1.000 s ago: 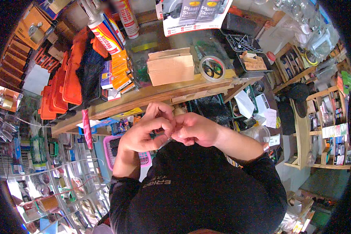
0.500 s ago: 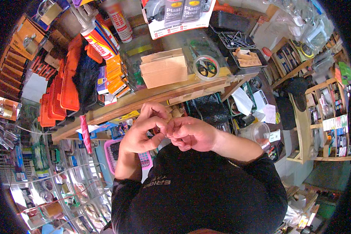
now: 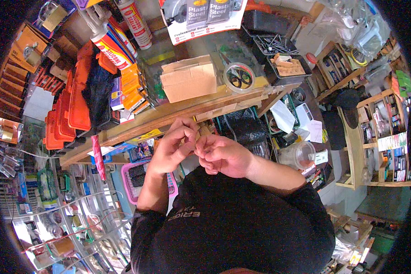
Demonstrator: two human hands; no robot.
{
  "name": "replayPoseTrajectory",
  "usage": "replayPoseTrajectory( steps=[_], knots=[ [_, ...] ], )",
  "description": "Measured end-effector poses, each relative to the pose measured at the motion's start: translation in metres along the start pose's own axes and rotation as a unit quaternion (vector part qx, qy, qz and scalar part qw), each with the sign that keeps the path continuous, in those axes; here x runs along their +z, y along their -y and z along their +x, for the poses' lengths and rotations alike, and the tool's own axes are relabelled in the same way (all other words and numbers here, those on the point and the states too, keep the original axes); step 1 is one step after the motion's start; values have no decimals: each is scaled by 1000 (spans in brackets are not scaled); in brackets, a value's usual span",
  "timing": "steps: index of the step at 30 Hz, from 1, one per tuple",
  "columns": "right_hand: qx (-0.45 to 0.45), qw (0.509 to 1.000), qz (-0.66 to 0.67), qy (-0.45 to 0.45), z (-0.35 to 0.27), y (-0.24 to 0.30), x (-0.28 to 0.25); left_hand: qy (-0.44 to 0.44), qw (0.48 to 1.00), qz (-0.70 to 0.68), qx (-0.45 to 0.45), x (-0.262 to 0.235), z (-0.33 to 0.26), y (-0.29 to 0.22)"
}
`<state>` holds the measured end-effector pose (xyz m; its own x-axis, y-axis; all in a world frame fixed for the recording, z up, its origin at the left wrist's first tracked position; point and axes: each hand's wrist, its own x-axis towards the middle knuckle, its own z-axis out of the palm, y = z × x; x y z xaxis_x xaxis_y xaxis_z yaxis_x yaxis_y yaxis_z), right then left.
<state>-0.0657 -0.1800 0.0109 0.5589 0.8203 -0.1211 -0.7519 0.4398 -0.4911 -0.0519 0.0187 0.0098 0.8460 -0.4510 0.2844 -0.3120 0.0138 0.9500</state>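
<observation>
My left hand (image 3: 172, 145) and my right hand (image 3: 223, 154) are held together in front of my chest, just below the edge of a wooden counter (image 3: 160, 116). Both pinch a small tan object (image 3: 202, 133) between their fingertips; most of it is hidden by the fingers, so I cannot tell what it is. My black shirt fills the lower middle of the view.
On the counter sit a cardboard box (image 3: 189, 80), a roll of clear tape (image 3: 240, 76) with scissors, a black tray of screws (image 3: 274, 43) and sealant tubes (image 3: 110, 43). Orange cases (image 3: 73, 102) stack at left. A pink basket (image 3: 134, 178) and a clear plastic tub (image 3: 301, 155) lie below.
My hands stay joined on the small object, fingers shifting slightly. The view has drifted a little, so the counter appears higher and further left.
</observation>
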Motion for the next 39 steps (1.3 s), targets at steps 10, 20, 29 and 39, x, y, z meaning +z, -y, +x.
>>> replayPoseTrajectory(
  steps=[10, 20, 29, 39],
  knots=[
    [-106, 962, -238, -78, 1, 1, -6, -9, 996, -21, -84, 4, 1, 2],
    [-147, 941, -285, -104, -1, 6, -11, -37, 979, -128, -152, 14, 2, 4],
    [-185, 942, -265, -94, -2, 7, -16, -66, 955, -194, -215, 27, 6, 6],
    [-189, 953, -221, -80, -3, 9, -24, -52, 955, -185, -225, 28, 9, 7]
  ],
)
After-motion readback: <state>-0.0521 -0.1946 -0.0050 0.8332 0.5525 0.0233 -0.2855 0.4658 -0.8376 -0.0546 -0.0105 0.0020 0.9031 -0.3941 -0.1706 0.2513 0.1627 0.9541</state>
